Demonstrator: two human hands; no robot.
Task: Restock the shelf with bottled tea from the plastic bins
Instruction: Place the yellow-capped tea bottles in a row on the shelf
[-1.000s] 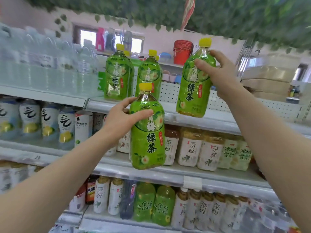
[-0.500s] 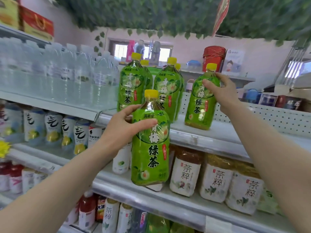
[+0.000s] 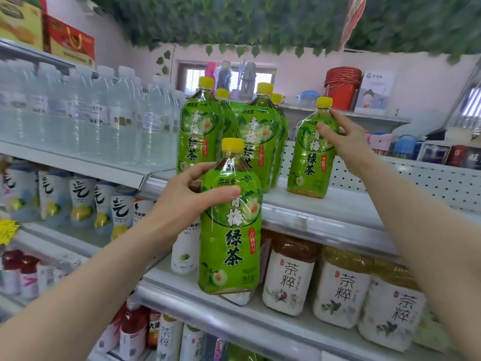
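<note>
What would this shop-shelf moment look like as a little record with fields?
place: shop shelving
left hand: grips a green tea bottle, held in the air in front of the shelves
right hand: grips a second green tea bottle near its shoulder, base on the top shelf
already shelved: more green tea bottles
left of them: water bottles
shelf below: white-labelled tea bottles
</note>
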